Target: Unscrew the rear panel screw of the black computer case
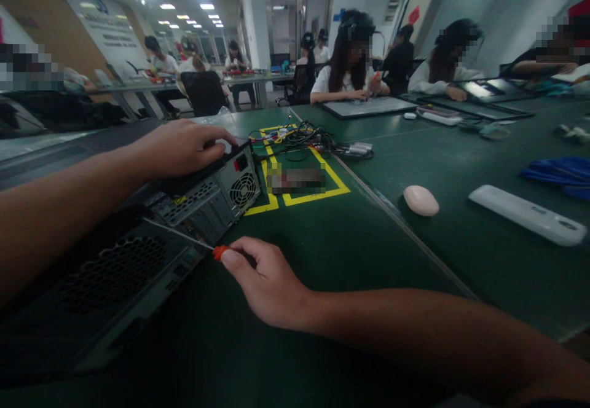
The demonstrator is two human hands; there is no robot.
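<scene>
A black desktop computer case (138, 242) lies on its side on the green table (322, 254), its rear panel with the fan grille facing me. My left hand (179, 147) rests on the case's top far edge, fingers curled over it. My right hand (262, 279) is closed on a screwdriver (184, 236) with a red and black handle. Its thin shaft reaches left across the rear panel, and I cannot see where the tip ends.
A tangle of cables (299, 137) lies in a yellow-taped square behind the case. To the right are a pale mouse (421, 200), a white keyboard (528, 214) and blue cloth (560, 171). Several people sit at tables beyond, some over flat panels (369, 107).
</scene>
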